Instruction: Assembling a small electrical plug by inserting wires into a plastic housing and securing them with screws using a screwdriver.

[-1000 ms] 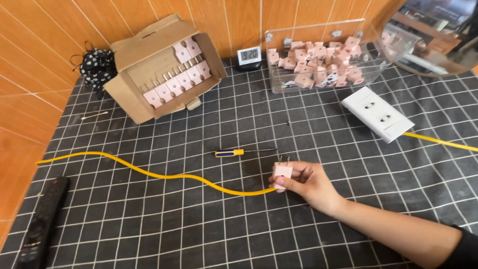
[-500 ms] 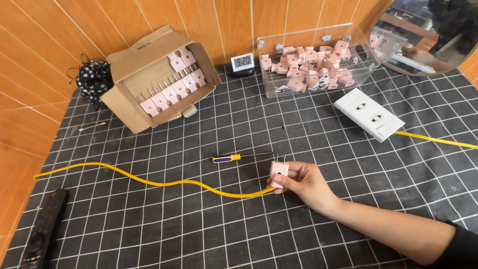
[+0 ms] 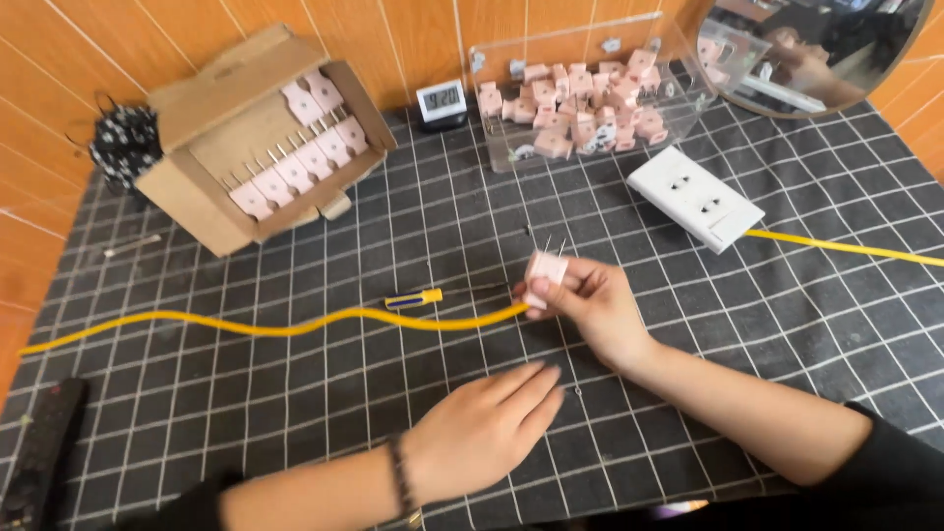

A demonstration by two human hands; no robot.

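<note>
One pink plug, its two metal prongs pointing up, sits pinched in the fingers of the right hand, which is closed around it just above the mat; one yellow cable runs from the plug away to the left; the left hand lies flat and open on the mat, holding nothing; one screwdriver lies beside the cable; farther back stand one cardboard box with about eight pink plugs in a row, one clear bin heaped with more than can be counted, one white socket and one small clock.
</note>
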